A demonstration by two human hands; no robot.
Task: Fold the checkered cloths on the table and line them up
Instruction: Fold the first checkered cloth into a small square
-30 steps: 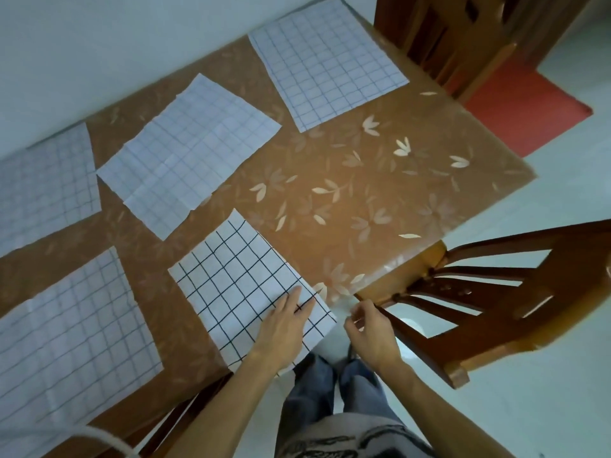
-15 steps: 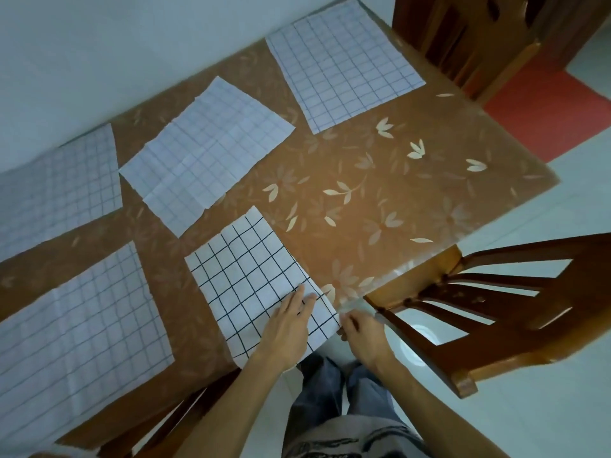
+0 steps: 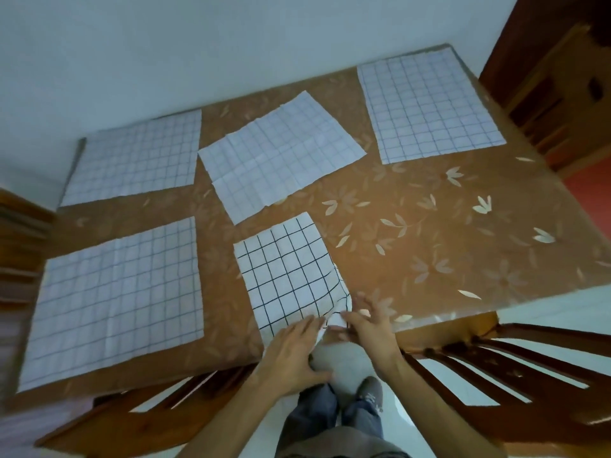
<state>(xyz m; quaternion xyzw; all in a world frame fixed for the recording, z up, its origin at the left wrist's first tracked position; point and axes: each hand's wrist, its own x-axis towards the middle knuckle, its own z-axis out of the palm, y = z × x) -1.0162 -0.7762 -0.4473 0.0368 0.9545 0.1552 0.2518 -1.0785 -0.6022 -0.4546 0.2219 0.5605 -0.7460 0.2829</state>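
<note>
Both hands meet at the near right corner of the bold-checked cloth [image 3: 284, 276]: the left hand [image 3: 294, 350] presses flat with fingers spread, the right hand [image 3: 370, 328] pinches the lifted, curling corner. White with black grid lines, it lies at the table [image 3: 446, 233] edge among four paler checked cloths.

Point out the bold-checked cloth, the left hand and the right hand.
Bold-checked cloth [image 3: 284, 266], head view: flat middle of the cloth.
Left hand [image 3: 291, 348], head view: back of the hand.
Right hand [image 3: 372, 328], head view: back of the hand.

5 checkered cloths [image 3: 291, 272], 1 table [image 3: 463, 233], 3 chairs [image 3: 496, 375], 2 hands [image 3: 291, 352].
</note>
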